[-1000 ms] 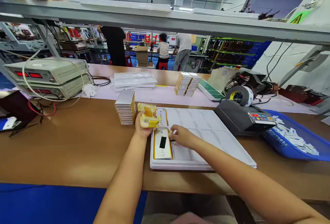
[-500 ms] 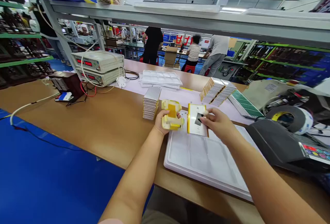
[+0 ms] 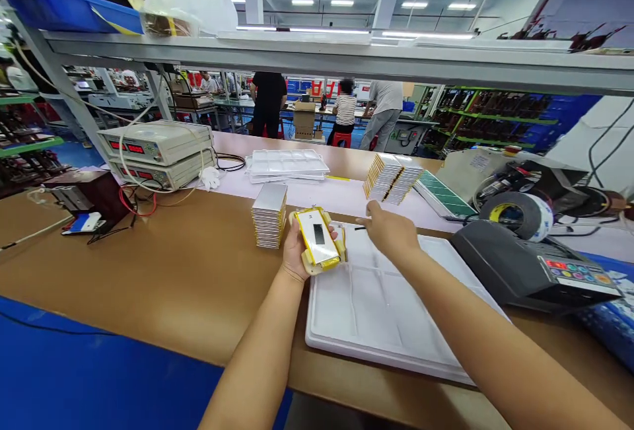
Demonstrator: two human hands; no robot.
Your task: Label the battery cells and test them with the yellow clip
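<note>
Battery cell (image 3: 317,237) on yellow jig (image 3: 321,259), in left grip (image 3: 296,253).

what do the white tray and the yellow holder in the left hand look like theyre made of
White tray: probably thin moulded plastic, matte, with shallow formed pockets. Yellow holder in the left hand: apparently hard plastic or resin, dull cream-yellow with rounded blocky edges; cannot tell for sure.

The flat white and yellow battery cell (image 3: 318,238) looks smooth and a bit shiny, sitting in a pale yellow plastic holder (image 3: 321,259). The big white plastic tray (image 3: 391,311) is matt and smooth. The brown table top (image 3: 148,271) is smooth with a soft shine. The stack of silver cells (image 3: 269,215) gleams like foil. The dark grey plastic machine (image 3: 515,265) looks dull
</note>
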